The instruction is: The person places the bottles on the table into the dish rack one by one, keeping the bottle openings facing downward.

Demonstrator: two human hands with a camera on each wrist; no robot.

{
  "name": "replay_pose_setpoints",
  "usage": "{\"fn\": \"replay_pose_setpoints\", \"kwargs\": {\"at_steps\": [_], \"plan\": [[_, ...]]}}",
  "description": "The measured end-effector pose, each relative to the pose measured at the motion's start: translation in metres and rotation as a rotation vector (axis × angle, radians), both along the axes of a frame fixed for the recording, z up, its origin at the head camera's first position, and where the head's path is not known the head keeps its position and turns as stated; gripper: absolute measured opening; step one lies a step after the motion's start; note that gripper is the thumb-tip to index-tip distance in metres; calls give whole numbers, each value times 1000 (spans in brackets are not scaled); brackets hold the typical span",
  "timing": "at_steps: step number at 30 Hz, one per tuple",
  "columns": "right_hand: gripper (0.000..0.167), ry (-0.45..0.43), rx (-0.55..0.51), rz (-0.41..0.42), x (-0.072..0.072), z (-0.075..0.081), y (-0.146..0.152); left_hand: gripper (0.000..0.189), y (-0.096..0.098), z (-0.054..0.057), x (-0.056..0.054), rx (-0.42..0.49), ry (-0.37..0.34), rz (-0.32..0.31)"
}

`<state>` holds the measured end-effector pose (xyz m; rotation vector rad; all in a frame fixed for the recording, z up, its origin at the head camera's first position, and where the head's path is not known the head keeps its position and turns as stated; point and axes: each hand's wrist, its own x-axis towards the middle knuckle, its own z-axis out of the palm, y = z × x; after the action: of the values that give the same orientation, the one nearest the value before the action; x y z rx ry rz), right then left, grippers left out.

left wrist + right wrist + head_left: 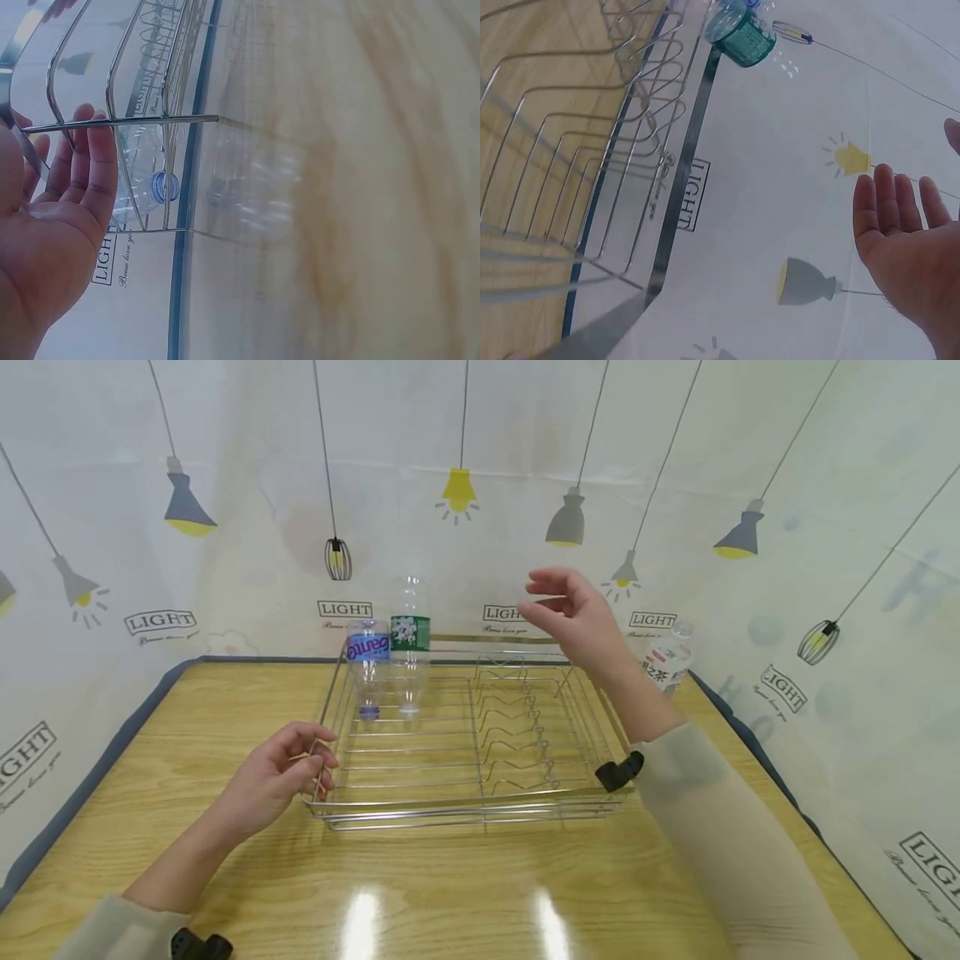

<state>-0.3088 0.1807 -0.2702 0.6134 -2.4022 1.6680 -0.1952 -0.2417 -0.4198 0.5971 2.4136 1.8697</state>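
A silver wire dish rack [480, 814] stands on the wooden table. My left hand [281, 777] grips its left side, fingers curled round the rim and wires; the left wrist view shows these fingers [97, 169] among the wires. Inside the rack's back left, a clear bottle with a purple label [368, 647] stands upside down, purple cap [369, 713] lowest. Beside it rises a clear bottle with a green label [410, 633]. My right hand [573, 618] hovers above the rack's back right, fingers loosely bent and holding nothing; its palm [915, 255] shows in the right wrist view.
A bottle with a white label [667, 660] stands at the back right, partly behind my right forearm. Wavy wire dividers [513, 727] run along the rack's right half. A white curtain [262, 485] printed with lamps surrounds the table [420, 877] on its back and sides.
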Motion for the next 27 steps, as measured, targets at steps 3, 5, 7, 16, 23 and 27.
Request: {"fn": "replay_pose_setpoints", "kwargs": {"at_steps": [3,5,7,16,23,27], "plan": [[52,3,48,-36,10,-5,25,30,0,-1,-1,8,0,-3],[50,9,71,-61,16,-9,42,30,1,-1,-1,13,5,-6],[49,11,91,-86,21,-12,59,29,1,-1,-2,18,11,-12],[51,-8,144,-196,31,-27,122,23,1,-3,-2,29,26,-20],[49,-27,174,-249,33,-45,151,23,1,-2,-2,18,26,-10],[48,-39,169,-274,33,-53,166,24,1,-2,-1,19,27,-13]]}}
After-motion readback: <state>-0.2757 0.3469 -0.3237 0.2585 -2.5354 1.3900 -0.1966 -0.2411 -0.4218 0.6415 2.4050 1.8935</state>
